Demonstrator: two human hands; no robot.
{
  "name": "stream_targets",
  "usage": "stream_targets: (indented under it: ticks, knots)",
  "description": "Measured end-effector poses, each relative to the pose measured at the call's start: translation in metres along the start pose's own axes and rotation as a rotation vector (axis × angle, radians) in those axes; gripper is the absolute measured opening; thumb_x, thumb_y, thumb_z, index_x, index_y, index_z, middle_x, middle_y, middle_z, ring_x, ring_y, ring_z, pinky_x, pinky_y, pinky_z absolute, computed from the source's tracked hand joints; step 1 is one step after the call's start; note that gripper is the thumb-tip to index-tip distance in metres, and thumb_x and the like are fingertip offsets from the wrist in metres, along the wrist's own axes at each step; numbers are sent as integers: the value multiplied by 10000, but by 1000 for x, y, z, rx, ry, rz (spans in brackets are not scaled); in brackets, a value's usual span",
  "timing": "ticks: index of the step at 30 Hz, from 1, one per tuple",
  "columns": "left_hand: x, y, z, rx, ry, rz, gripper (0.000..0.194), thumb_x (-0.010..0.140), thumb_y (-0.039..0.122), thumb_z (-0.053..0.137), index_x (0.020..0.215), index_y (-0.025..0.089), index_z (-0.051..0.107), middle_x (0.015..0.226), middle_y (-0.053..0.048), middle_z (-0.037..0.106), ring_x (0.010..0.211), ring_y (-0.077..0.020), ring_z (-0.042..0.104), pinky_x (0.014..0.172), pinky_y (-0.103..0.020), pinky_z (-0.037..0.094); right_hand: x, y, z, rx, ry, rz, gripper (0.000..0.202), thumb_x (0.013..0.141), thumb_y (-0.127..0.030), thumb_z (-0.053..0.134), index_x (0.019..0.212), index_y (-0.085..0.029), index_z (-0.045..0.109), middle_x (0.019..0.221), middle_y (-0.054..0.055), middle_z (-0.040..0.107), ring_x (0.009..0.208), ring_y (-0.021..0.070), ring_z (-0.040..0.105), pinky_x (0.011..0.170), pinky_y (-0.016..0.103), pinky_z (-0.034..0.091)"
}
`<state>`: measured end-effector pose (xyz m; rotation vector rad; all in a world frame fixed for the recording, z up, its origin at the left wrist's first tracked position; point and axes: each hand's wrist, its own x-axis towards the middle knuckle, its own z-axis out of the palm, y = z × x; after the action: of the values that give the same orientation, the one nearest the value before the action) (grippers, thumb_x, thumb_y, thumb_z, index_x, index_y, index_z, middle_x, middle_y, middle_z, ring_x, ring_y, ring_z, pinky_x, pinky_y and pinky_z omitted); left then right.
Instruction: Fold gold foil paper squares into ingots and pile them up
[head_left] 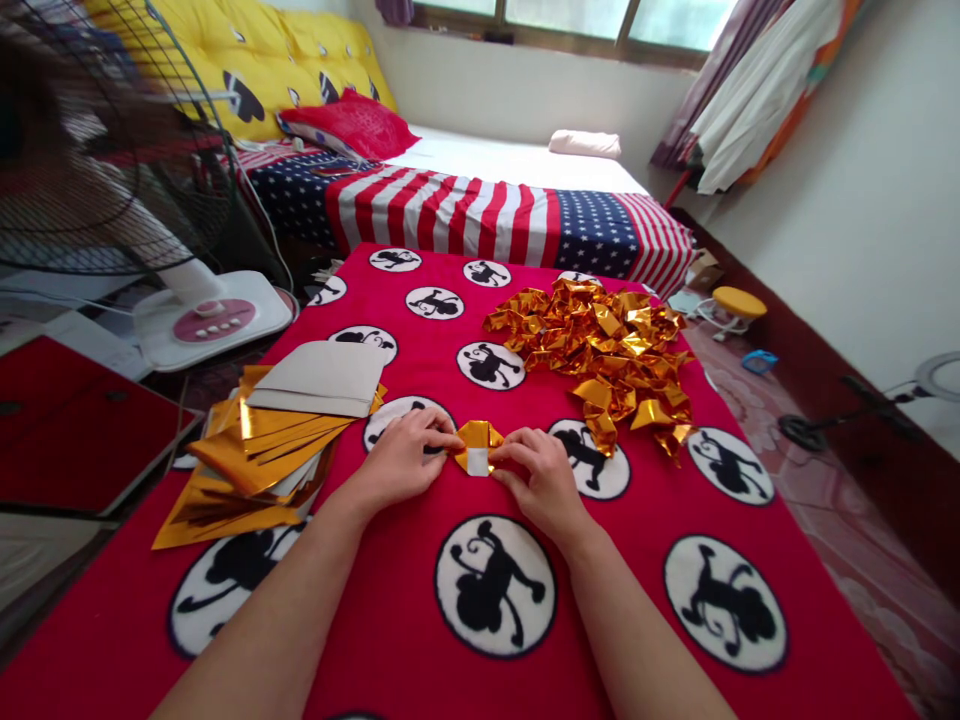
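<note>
A small folded piece of gold paper (475,436) with a white square patch lies on the red cloth (390,620) between my two hands. My left hand (407,455) pinches its left edge, fingers bent. On the right edge, my right hand (538,478) grips it between thumb and fingers. Left of my left hand is a stack of flat gold sheets (247,460), partly covered by a whitish-grey card (322,378). Beyond my right hand, a heap of folded shiny gold pieces (600,335) spreads over the cloth.
An electric fan (210,315) stands at the left beside a dark red panel (75,425). Past the table's far edge is a bed with a flag-patterned cover (480,215). A yellow stool (739,302) and a black stand (802,432) are on the floor at right.
</note>
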<state>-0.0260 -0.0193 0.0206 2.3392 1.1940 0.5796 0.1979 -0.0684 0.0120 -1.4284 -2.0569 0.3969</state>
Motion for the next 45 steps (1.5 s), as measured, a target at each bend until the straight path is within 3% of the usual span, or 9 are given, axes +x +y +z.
stream_targets:
  ticks: [5, 12, 17, 24, 29, 32, 36, 41, 45]
  knots:
    - [-2, -3, -3, -3, -12, 42, 296, 700, 211, 696, 977, 298, 752, 1038, -26, 634, 974, -207, 569, 895, -337, 449, 0, 4, 6, -42, 19, -83, 72, 857, -233, 650, 896, -250, 709, 935, 34, 638, 893, 190, 542, 806, 346, 382]
    - [-3, 2, -1, 91, 66, 99, 153, 791, 308, 675, 919, 307, 759, 1029, -37, 641, 979, -212, 553, 879, -373, 420, 0, 4, 6, -37, 63, -99, 115, 888, -259, 609, 879, -261, 724, 938, 41, 627, 886, 192, 538, 805, 359, 429]
    - [-4, 8, -1, 181, 124, 180, 168, 843, 286, 611, 925, 315, 754, 1101, -41, 642, 1064, -237, 522, 912, -412, 384, -1, 2, 5, 30, 139, -96, 130, 878, -222, 609, 870, -285, 722, 1133, 48, 596, 1051, 214, 530, 906, 395, 455]
    - [-3, 9, 2, 127, 100, 235, 186, 874, 222, 552, 914, 256, 730, 1000, -34, 690, 965, -192, 588, 885, -374, 394, -3, 2, 4, 216, 114, -78, 135, 875, -142, 567, 871, -241, 659, 1029, 46, 622, 996, 189, 583, 885, 350, 485]
    - [-3, 6, 5, 93, 138, 241, 181, 840, 157, 574, 941, 227, 707, 980, -35, 704, 937, -189, 609, 866, -359, 417, -1, 2, 3, 266, 178, 2, 340, 789, -54, 558, 1086, -216, 593, 1112, 80, 567, 1042, 211, 571, 934, 363, 478]
    - [-3, 5, 6, 103, 158, 248, 158, 834, 172, 601, 939, 224, 707, 972, -35, 704, 926, -191, 611, 847, -355, 424, 0, 4, 5, 238, 145, -16, 452, 768, -17, 515, 1171, -211, 576, 1156, 92, 565, 1080, 218, 558, 965, 377, 462]
    - [-3, 7, 8, 139, 165, 241, 93, 840, 264, 641, 886, 233, 715, 944, -25, 704, 914, -194, 609, 827, -357, 416, 1, 7, 8, 193, 84, -63, 402, 782, -10, 480, 1085, -222, 637, 1100, 74, 615, 1051, 214, 572, 944, 378, 470]
    - [-2, 8, 10, 175, 190, 211, 106, 844, 268, 643, 918, 230, 709, 915, -25, 707, 888, -196, 614, 810, -355, 411, -2, 9, 8, 232, 132, -10, 456, 771, -29, 552, 1186, -216, 579, 1109, 69, 643, 1026, 209, 597, 944, 375, 481]
    - [-3, 8, 9, 176, 184, 201, 85, 848, 264, 638, 873, 235, 715, 883, -20, 708, 873, -190, 620, 806, -351, 406, -2, 10, 8, 223, 126, -44, 314, 806, -50, 573, 1057, -225, 643, 1131, 55, 658, 1054, 204, 595, 954, 370, 473]
